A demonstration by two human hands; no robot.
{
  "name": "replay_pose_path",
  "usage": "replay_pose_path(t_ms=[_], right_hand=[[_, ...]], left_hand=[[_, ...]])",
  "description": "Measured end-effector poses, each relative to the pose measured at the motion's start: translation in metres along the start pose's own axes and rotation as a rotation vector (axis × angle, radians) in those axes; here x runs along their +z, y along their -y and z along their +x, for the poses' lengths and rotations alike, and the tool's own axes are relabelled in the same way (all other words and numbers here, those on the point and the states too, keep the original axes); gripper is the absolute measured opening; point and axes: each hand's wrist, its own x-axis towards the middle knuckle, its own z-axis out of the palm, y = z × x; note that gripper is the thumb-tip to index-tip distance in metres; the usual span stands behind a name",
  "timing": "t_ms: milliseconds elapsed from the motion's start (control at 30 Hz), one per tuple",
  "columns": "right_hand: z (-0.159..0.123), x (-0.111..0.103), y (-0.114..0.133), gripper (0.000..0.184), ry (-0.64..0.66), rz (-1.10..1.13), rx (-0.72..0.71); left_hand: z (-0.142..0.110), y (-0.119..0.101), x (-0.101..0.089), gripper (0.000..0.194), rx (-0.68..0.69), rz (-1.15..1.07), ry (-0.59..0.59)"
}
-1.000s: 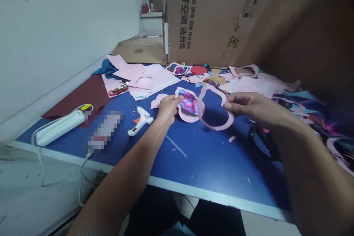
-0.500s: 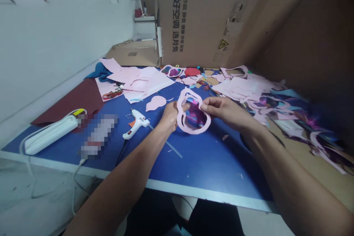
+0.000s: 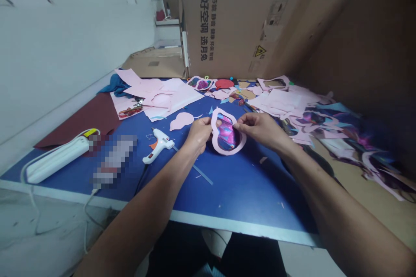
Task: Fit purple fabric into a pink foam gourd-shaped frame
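A gourd-shaped pink paper frame (image 3: 228, 149) is held up above the blue table, with shiny purple and blue film (image 3: 226, 132) filling its opening. My left hand (image 3: 200, 133) grips its left edge, fingers partly hidden behind it. At the upper right edge, the thumb and fingers of my right hand (image 3: 255, 126) pinch the frame near its waist. Left of my left hand lies a solid pink gourd-shaped cutout (image 3: 182, 121). A white hot glue gun (image 3: 159, 145) rests on the table beside my left forearm.
White power strip (image 3: 58, 159) and cables lie at the left near maroon sheet (image 3: 79, 117). Pink paper sheets (image 3: 175, 95) and many scraps (image 3: 292, 104) cover the back and right. A large cardboard box (image 3: 240, 21) stands behind. A thin translucent stick (image 3: 203, 175) lies mid-table.
The pink frame has turned slightly, and its layers now sit closer together, showing more purple film. Both hands still hold it; the right fingers have shifted slightly left.
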Motion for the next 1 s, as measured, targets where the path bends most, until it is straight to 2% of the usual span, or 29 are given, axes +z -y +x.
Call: replay_pose_path(t_ms=[233, 367, 800, 1000], right_hand=[[0.000, -0.001, 0.003, 0.046, 0.012, -0.009, 0.021], [0.000, -0.002, 0.001, 0.051, 0.066, 0.064, 0.046], [0.003, 0.001, -0.010, 0.044, 0.141, 0.277, 0.120], [0.002, 0.000, -0.006, 0.054, 0.098, 0.272, 0.120]], left_hand=[[-0.001, 0.001, 0.000, 0.021, 0.008, -0.021, 0.019], [-0.002, 0.000, 0.000, 0.021, 0.013, -0.021, 0.027], [-0.003, 0.000, 0.001, 0.020, 0.016, 0.003, 0.031], [-0.006, -0.001, 0.003, 0.026, -0.005, 0.011, 0.034]])
